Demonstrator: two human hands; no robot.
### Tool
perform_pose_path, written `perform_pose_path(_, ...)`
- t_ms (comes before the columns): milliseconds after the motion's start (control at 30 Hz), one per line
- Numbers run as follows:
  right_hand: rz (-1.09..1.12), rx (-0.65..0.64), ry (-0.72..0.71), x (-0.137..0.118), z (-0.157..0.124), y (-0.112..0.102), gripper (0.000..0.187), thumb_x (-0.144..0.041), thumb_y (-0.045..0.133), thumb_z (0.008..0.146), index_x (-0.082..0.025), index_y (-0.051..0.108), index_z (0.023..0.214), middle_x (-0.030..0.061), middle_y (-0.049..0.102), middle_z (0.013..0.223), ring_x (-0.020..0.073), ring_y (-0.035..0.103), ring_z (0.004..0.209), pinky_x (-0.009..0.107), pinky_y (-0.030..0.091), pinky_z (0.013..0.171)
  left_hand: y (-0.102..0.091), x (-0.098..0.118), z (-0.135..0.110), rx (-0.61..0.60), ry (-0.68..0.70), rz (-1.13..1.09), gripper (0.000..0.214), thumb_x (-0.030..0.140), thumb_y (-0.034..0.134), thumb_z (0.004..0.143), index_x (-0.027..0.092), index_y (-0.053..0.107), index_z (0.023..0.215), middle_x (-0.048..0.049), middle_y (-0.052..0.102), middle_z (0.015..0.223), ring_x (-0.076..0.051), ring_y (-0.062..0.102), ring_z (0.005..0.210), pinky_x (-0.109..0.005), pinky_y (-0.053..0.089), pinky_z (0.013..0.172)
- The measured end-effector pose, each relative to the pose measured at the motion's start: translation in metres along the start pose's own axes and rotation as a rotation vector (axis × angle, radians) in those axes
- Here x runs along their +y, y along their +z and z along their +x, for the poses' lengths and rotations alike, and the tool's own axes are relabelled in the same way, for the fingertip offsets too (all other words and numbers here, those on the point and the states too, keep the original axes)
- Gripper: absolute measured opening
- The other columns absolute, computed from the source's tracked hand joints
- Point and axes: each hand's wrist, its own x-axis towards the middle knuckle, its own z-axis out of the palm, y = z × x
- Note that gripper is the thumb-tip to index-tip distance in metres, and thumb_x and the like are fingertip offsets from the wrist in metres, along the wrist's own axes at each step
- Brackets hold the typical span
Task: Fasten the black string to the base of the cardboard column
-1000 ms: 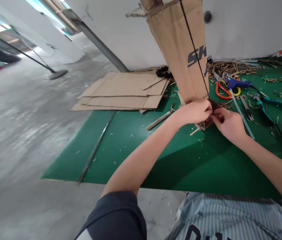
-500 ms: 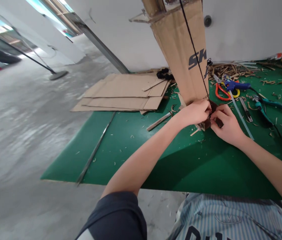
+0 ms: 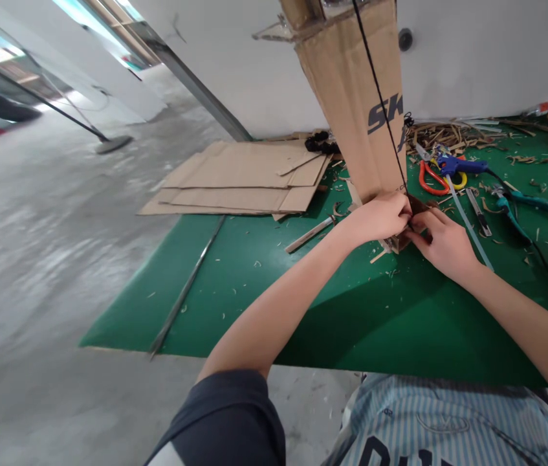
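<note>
A tall cardboard structure (image 3: 358, 107) with dark printed letters stands on the green table, its top out of view. Down its front runs a taut black cord (image 3: 381, 97), ending at my fingers near the base. My left hand (image 3: 390, 215) is closed in a pinch on the cord's lower end, against the cardboard. Close beside it, my right hand (image 3: 441, 241) pinches at the same spot with thumb and forefinger. The fingertips almost meet, and the exact bit of cord between them is mostly hidden. A brown cardboard flap (image 3: 418, 206) shows just behind the fingers.
Flat cardboard sheets (image 3: 239, 175) lie at the back left. On the right are red-handled scissors (image 3: 431, 180), a blue glue gun (image 3: 462, 166), a utility knife (image 3: 478, 212) and teal-handled pliers (image 3: 514, 220). Cardboard scraps (image 3: 448, 139) pile up by the wall. A metal strip (image 3: 186, 288) crosses the table's left side.
My right hand's fingers have closed in and shifted slightly at the cord's lower end. My left hand stays nearly in place. The cardboard structure appears slightly shifted to the right.
</note>
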Motion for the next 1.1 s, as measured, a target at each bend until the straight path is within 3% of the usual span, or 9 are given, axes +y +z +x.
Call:
perform_pose_path(100,0.038,0.008,-0.040,0.002,0.000,-0.001,0.017,-0.027,0.050,0.094,-0.020,0.064,0.088,0.0082,0.066,0.095,0.0182,0.062,0.077,0.032,0.049,0.067,0.000,0.001,0.000,0.002,-0.005,0.000,0.026,0.021,0.046,0.091,0.017,0.069,0.101,-0.0073,0.072,0.104,-0.018,0.065,0.091,-0.028,0.049,0.081)
perform_pose_path(333,0.217,0.019,-0.144,-0.003,-0.003,-0.008,0.013,-0.019,0.049,0.088,-0.021,0.062,0.086,0.0082,0.068,0.106,0.0135,0.061,0.073,0.028,0.049,0.065,-0.001,0.003,-0.002,0.012,-0.023,0.000,0.024,0.021,0.048,0.091,0.016,0.068,0.104,-0.0079,0.072,0.102,-0.018,0.065,0.093,-0.028,0.049,0.081)
perform_pose_path(500,0.249,-0.110,-0.171,-0.009,-0.009,-0.012,0.009,-0.022,0.050,0.086,-0.022,0.058,0.081,-0.0023,0.061,0.067,0.0108,0.053,0.055,0.026,0.042,0.059,0.000,0.001,-0.001,-0.001,0.017,-0.007,0.024,0.022,0.046,0.092,0.016,0.069,0.097,-0.0066,0.071,0.086,-0.017,0.064,0.082,-0.027,0.048,0.076)
perform_pose_path(567,0.270,-0.117,-0.152,-0.009,-0.011,-0.014,0.010,-0.027,0.051,0.088,-0.022,0.057,0.082,-0.0035,0.059,0.062,0.0108,0.052,0.052,0.026,0.041,0.058,0.001,0.001,-0.001,0.009,0.022,-0.003,0.025,0.023,0.046,0.093,0.016,0.069,0.096,-0.0065,0.071,0.088,-0.017,0.063,0.082,-0.028,0.048,0.076)
perform_pose_path(700,0.164,-0.059,-0.034,-0.003,-0.009,-0.014,0.020,-0.038,0.052,0.091,-0.021,0.060,0.098,-0.0007,0.064,0.069,0.0129,0.055,0.054,0.028,0.042,0.059,0.001,0.001,-0.001,0.013,0.000,0.002,0.023,0.023,0.047,0.093,0.016,0.067,0.100,-0.0076,0.072,0.097,-0.017,0.064,0.088,-0.027,0.047,0.077)
perform_pose_path(900,-0.128,0.034,0.026,-0.001,-0.002,-0.004,0.034,-0.045,0.065,0.085,-0.020,0.063,0.108,0.0118,0.065,0.113,0.0216,0.064,0.079,0.030,0.039,0.054,0.001,0.002,-0.001,0.024,-0.022,0.001,0.018,0.021,0.051,0.089,0.017,0.065,0.100,-0.0069,0.072,0.104,-0.018,0.065,0.094,-0.026,0.047,0.076)
perform_pose_path(1000,-0.204,0.029,-0.005,-0.001,-0.001,-0.002,0.024,-0.038,0.054,0.095,-0.020,0.067,0.101,0.0107,0.065,0.111,0.0194,0.064,0.078,0.030,0.038,0.052,0.002,0.001,0.000,0.024,-0.008,0.002,0.018,0.021,0.050,0.089,0.017,0.066,0.097,-0.0067,0.072,0.102,-0.018,0.065,0.093,-0.027,0.047,0.076)
perform_pose_path(1100,-0.227,0.043,-0.037,0.000,-0.002,-0.004,0.026,-0.030,0.046,0.098,-0.019,0.070,0.097,0.0102,0.065,0.107,0.0166,0.063,0.074,0.030,0.039,0.052,0.002,0.001,0.000,0.018,0.008,0.010,0.019,0.021,0.049,0.090,0.017,0.066,0.095,-0.0070,0.072,0.099,-0.018,0.065,0.089,-0.028,0.047,0.074)
